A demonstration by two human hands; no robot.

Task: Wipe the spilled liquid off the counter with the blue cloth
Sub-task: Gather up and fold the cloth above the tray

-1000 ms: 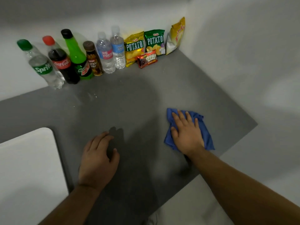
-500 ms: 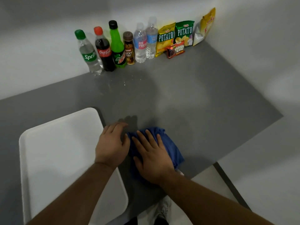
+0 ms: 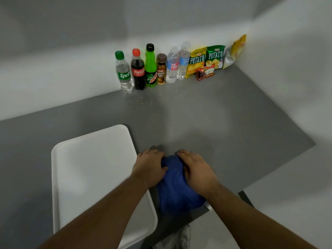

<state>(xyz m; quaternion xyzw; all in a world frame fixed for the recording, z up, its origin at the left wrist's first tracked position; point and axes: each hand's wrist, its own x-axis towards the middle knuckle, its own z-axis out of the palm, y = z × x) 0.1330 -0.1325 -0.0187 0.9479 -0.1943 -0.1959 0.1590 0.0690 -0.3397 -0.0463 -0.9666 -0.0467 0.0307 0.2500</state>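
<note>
- My left hand (image 3: 150, 167) rests palm down on the left edge of the blue cloth (image 3: 177, 187), with the fingers close together and curled a little over the cloth.
- My right hand (image 3: 195, 170) lies on the right side of the same cloth, also palm down, with the fingers together and bent at the far edge.
- The cloth is bunched between my two hands and touches both of them; it lies on the grey counter (image 3: 224, 123), and its near part reaches toward the counter edge under my wrists.
- Just to the left of my left hand is a white tray (image 3: 89, 168); my left forearm passes over its right side.
- Far ahead of my hands, a little to the left, small drops of spilled liquid (image 3: 142, 103) shine on the counter, well apart from the cloth.
- Behind the drops, a row of bottles (image 3: 149, 69) stands against the wall.
- To the right of the bottles, ahead of my right hand, some snack packets (image 3: 206, 60) lean on the wall in the corner.
</note>
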